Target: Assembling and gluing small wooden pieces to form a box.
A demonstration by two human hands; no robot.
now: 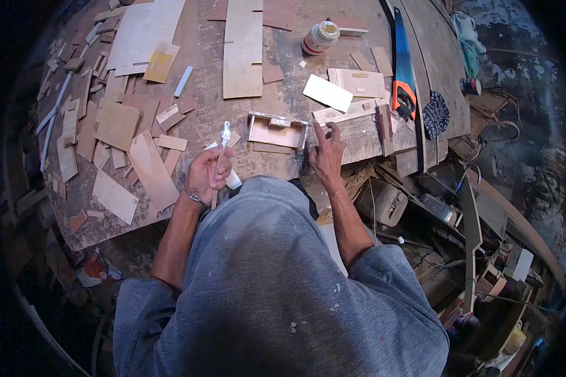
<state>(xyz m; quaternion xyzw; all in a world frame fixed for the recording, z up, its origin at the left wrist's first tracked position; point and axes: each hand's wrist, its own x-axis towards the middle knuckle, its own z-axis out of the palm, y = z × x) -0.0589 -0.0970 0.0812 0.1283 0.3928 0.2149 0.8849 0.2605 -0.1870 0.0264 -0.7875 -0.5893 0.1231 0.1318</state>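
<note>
Small box: the open wooden box [287, 136] lies on the worktop [204, 78], near its edge on my side, between my two hands. White marks run along its rim.
Block in the box: a little wooden block [280, 122] sits at the far wall.
Strip: one thin wooden strip [272, 148] lies just beside the box, on my side of it.
Right hand: my right hand [327, 149] holds nothing; its fingers are apart and a little bent, close to the right end of the box. I cannot tell if a fingertip touches it.
Left hand: my left hand [209, 174] is closed around a thin stick [226, 133], to the left of the box. The stick points away from me, and its upper end is white.
Pale pieces: beyond my right hand lie a white rectangular piece [327, 93] and some light boards [358, 81].
Jar: beyond these stands a jar [321, 38] with a yellowish top.
Slotted board: a long board [243, 50] with narrow slots lies farther than the box.
Saw: at the right rests a handsaw [404, 75], blue in the blade, orange and black in the handle; a dark patterned cloth [436, 115] is near it.
Left side: many wooden offcuts [117, 121] lie scattered, some overlapping.
</note>
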